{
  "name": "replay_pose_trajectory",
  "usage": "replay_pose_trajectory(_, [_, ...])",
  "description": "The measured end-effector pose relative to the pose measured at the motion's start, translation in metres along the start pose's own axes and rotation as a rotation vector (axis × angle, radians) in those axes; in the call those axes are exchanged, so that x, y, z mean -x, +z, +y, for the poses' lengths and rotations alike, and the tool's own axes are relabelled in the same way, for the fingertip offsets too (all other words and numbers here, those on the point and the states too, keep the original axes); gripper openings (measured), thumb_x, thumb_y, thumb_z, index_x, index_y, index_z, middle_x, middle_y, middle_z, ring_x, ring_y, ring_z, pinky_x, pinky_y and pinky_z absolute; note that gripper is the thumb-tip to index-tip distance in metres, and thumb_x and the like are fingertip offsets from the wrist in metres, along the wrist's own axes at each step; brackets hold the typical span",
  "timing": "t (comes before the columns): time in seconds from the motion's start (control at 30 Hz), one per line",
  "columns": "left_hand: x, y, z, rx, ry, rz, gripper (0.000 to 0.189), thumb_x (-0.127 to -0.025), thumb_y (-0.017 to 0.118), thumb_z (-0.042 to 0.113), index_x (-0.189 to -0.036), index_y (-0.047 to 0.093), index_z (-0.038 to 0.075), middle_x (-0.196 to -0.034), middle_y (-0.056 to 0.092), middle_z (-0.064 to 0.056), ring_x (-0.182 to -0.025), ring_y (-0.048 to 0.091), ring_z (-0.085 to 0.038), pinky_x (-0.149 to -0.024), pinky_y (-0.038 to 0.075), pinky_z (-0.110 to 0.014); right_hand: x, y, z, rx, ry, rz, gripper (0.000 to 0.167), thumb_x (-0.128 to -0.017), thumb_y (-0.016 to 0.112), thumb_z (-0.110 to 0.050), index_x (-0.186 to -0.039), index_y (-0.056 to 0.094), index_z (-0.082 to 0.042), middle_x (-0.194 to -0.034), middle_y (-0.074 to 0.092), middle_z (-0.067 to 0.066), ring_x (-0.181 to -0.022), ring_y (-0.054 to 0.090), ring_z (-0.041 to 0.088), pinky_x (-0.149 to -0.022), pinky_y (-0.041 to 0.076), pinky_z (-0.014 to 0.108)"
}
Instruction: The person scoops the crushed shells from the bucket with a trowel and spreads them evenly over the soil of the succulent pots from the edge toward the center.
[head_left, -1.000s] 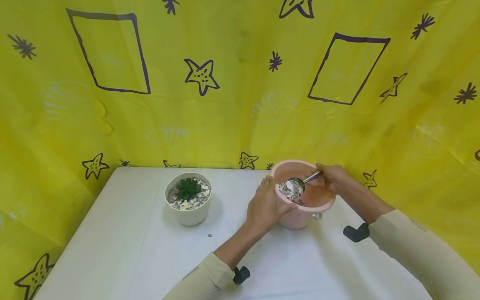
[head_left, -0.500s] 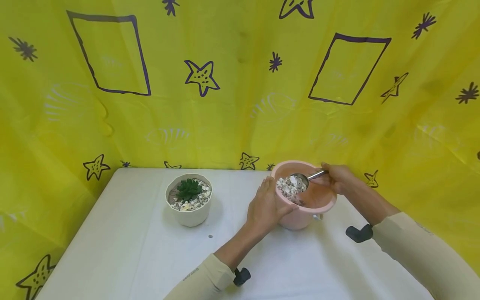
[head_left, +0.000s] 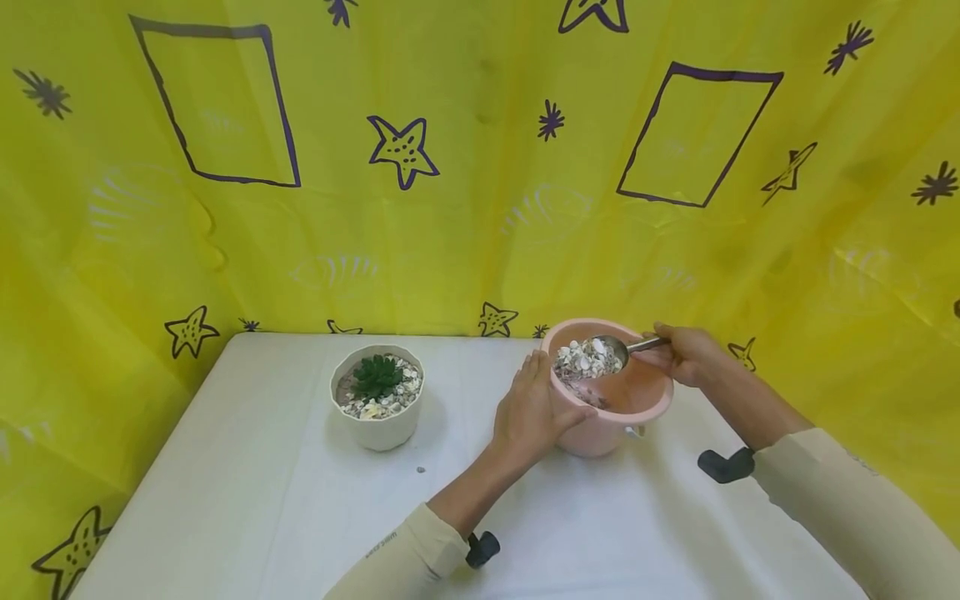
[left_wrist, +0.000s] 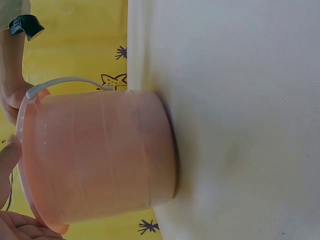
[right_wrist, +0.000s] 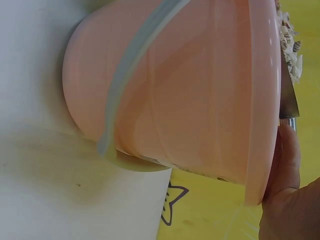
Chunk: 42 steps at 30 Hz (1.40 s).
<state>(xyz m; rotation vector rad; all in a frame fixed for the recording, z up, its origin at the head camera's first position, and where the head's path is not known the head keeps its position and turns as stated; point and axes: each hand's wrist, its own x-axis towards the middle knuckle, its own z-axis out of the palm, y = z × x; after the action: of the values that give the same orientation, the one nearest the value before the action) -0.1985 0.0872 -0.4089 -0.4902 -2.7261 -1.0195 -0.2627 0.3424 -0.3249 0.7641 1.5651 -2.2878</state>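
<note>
A pink bucket stands on the white table. My left hand holds it at the left of its rim, thumb along the near edge. Over the bucket's mouth, my right hand grips the handle of a metal scoop. Small shells and gravel are heaped in the scoop's bowl. More gravel shows lower down inside the bucket. In the right wrist view the shells and the metal scoop rise above the bucket's rim, with the thumb on the handle.
Left of the bucket stands a white faceted pot with a green succulent among shells and gravel. One small pebble lies on the tablecloth. A pale bucket handle hangs at the side. Behind is a yellow curtain.
The right hand has moved slightly right, and the scoop has come up and levelled with its heap of shells and gravel. The left hand and the bucket have stayed put.
</note>
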Motion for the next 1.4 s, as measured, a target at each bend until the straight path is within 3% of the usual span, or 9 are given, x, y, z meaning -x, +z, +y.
replay_pose_trajectory(0.13, [0.0, -0.001, 0.0, 0.007, 0.002, -0.004, 0.104, -0.085, 0.084, 0.057, -0.161, 0.039, 0.002, -0.162, 0.044, -0.016, -0.149, 0.043, -0.031, -0.109, 0.049, -0.047, 0.001, -0.005, -0.003, -0.083, 0.027, 0.022, 0.02, -0.113, 0.046, -0.019, -0.11, 0.055, -0.002, -0.082, 0.073, 0.017, -0.072, 0.078, 0.035, -0.086, 0.061, 0.042])
replay_pose_trajectory(0.33, [0.0, -0.002, 0.001, 0.007, -0.015, -0.013, 0.104, -0.086, 0.083, 0.058, -0.161, 0.039, 0.002, -0.163, 0.043, -0.015, -0.149, 0.043, -0.031, -0.11, 0.049, -0.047, 0.003, -0.015, -0.005, -0.177, 0.098, -0.03, 0.046, -0.114, 0.044, -0.024, -0.086, 0.067, 0.004, -0.085, 0.074, 0.023, -0.077, 0.078, 0.037, -0.084, 0.062, 0.037])
replay_pose_trajectory(0.53, [0.0, -0.002, 0.001, 0.008, -0.024, -0.013, 0.105, -0.085, 0.083, 0.058, -0.162, 0.038, 0.002, -0.163, 0.043, -0.015, -0.149, 0.043, -0.031, -0.11, 0.049, -0.046, 0.003, -0.023, -0.006, -0.242, 0.12, -0.038, 0.048, -0.113, 0.045, -0.024, -0.085, 0.07, 0.007, -0.087, 0.074, 0.024, -0.08, 0.078, 0.037, -0.088, 0.06, 0.035])
replay_pose_trajectory(1.4, [0.0, -0.002, 0.001, 0.015, -0.008, -0.009, 0.107, -0.085, 0.084, 0.058, -0.162, 0.037, 0.0, -0.163, 0.042, -0.016, -0.149, 0.043, -0.031, -0.11, 0.049, -0.046, 0.009, -0.032, 0.001, -0.308, 0.13, -0.04, 0.042, -0.112, 0.049, -0.022, -0.088, 0.069, 0.006, -0.089, 0.074, 0.024, -0.083, 0.078, 0.036, -0.089, 0.06, 0.035])
